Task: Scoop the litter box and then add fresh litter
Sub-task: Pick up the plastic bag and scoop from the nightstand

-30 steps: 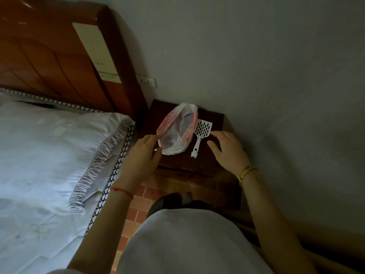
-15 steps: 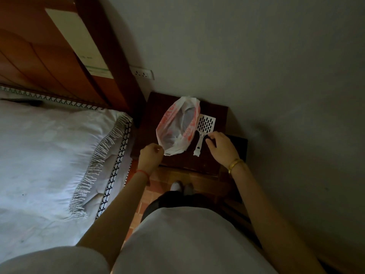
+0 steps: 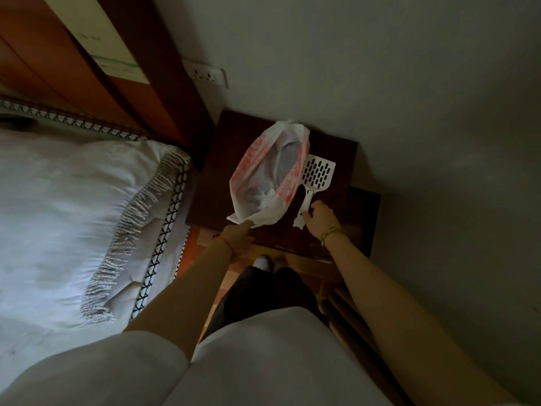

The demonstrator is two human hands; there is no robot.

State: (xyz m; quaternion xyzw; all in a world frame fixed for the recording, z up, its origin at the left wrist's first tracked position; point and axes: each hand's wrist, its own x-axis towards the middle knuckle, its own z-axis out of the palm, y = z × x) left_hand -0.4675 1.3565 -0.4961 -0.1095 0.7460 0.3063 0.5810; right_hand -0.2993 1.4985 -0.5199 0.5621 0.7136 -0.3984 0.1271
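A white plastic bag with red print (image 3: 270, 174) lies open on a dark wooden nightstand (image 3: 213, 183). Beside it on the right lies a white slotted litter scoop (image 3: 316, 177), handle toward me. My left hand (image 3: 238, 232) grips the bag's near edge at the nightstand's front. My right hand (image 3: 320, 216) has its fingers curled round the scoop's handle end. No litter box is in view.
A bed with a white fringed cover (image 3: 87, 215) and wooden headboard (image 3: 73, 63) stands close on the left. A grey wall (image 3: 409, 98) with a socket (image 3: 206, 73) is behind the nightstand. My feet stand on a tiled floor (image 3: 205, 238) in the narrow gap.
Both hands drew back toward the nightstand's front: the left took hold of the bag's near edge, the right slid down onto the scoop's handle. The camera rose and pulled away.
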